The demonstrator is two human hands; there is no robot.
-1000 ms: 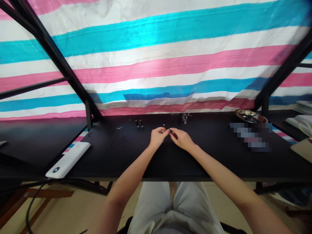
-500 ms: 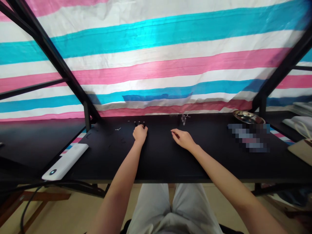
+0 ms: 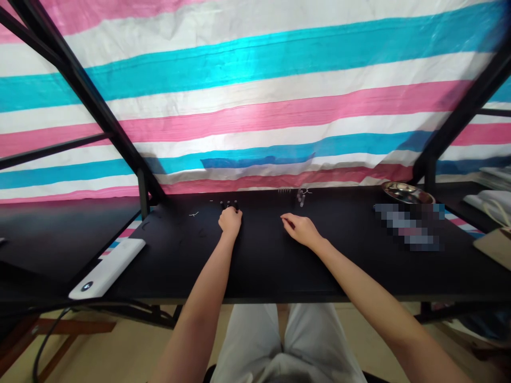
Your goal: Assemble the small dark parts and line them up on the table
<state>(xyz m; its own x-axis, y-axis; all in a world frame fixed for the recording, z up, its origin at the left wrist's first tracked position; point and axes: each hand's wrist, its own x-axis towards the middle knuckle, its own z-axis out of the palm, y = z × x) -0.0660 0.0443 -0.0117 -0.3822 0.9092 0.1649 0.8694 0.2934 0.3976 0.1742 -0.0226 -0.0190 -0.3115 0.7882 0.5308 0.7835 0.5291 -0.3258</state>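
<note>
On the black table (image 3: 255, 266), my left hand (image 3: 230, 221) is closed, its fingertips at a short row of small dark upright pieces with pale tops (image 3: 222, 204). What its fingers grip is hidden behind the hand. To the right, my right hand (image 3: 301, 229) rests low over the table with thumb and fingertips pinched together; anything between them is too small to make out. Beyond it lie several small clear pieces (image 3: 302, 200) and thin white bits (image 3: 307, 191). A row of tiny pale pieces (image 3: 285, 190) stands at the table's back edge.
Left of my left hand lies a thin white strand (image 3: 194, 214). A long white device (image 3: 107, 268) sits at the table's left edge. At the back right is a shiny metal dish (image 3: 408, 192), with a blurred-out item (image 3: 411, 229) before it. Striped sheeting (image 3: 255, 117) hangs behind, between black frame bars (image 3: 120, 143).
Both hands keep nearly the same place and pose. The whole view has shifted slightly, so that the table sits a little lower in the picture.
</note>
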